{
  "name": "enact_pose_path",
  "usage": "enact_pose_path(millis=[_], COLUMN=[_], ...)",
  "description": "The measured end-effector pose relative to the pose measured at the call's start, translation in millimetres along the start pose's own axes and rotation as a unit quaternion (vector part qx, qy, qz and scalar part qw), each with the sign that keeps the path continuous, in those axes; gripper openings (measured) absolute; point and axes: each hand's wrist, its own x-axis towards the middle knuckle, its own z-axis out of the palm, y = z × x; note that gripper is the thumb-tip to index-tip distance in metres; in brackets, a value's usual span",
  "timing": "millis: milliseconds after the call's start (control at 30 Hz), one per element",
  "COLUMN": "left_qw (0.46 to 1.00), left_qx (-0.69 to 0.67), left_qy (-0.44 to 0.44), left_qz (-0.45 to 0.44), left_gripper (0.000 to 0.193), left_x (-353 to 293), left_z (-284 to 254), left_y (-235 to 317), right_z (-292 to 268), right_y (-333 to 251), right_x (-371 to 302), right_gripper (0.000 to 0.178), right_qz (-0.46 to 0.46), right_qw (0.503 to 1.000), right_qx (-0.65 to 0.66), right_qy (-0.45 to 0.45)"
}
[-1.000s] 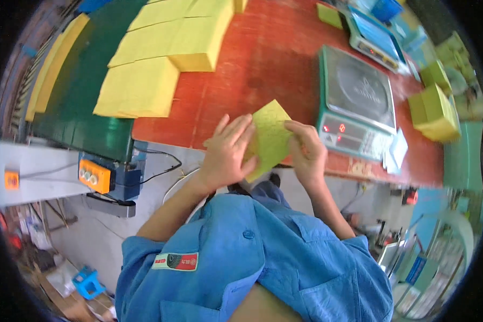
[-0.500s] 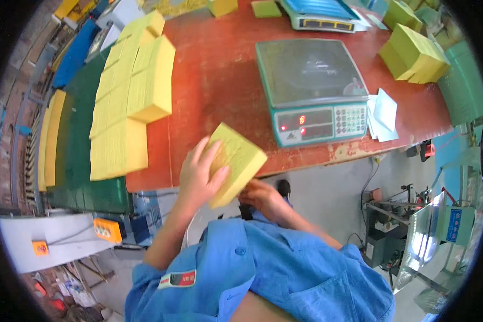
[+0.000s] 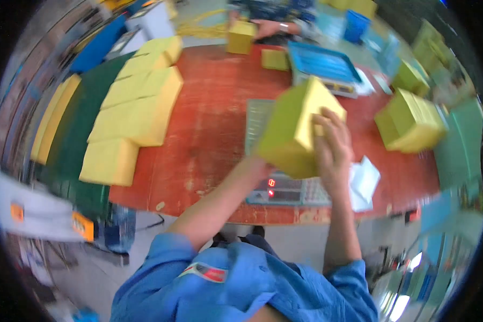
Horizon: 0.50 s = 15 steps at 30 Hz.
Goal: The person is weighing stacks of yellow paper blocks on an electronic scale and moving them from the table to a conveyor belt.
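Observation:
A thick yellow block of stacked sheets (image 3: 288, 126) is held up, tilted, over the counter scale. My right hand (image 3: 333, 147) grips its right side, fingers bent against the face. At the lower left of the block is my left hand (image 3: 260, 164), closed on it; its fingers are mostly hidden behind the block. The counter scale (image 3: 276, 196) lies below, its plate largely covered by the block and its red digits lit. A long group of yellow stacks (image 3: 129, 115) stands to the left of my arms.
A second scale with a blue tray (image 3: 324, 61) stands farther back. At the far edge, a co-worker's hand (image 3: 268, 28) is beside a yellow block (image 3: 240, 37). More yellow stacks (image 3: 413, 121) and pale paper slips (image 3: 364, 180) lie on the right of the red table (image 3: 198, 155).
The yellow block has moved up and right, from the table's front edge to above the scale. My right hand has come up from below the edge onto it. A co-worker has come into view.

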Motion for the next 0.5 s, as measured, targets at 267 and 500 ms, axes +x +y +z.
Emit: enact_pose_path(millis=[267,500], left_qw=[0.956,0.96], left_qx=[-0.221,-0.22], left_qy=[0.171,0.154], left_qz=[-0.091,-0.082], left_gripper=[0.07,0.062], left_x=[-17.8,-80.7], left_z=[-11.1,-46.3], left_y=[-16.2,-11.2], right_z=[11.3,18.6], right_y=[45.9,-4.3], right_x=[23.4,7.2], right_gripper=[0.03,0.034], right_qz=[-0.023,-0.078], right_qw=[0.99,0.947], right_qx=[-0.088,-0.293], right_qy=[-0.107,-0.11])
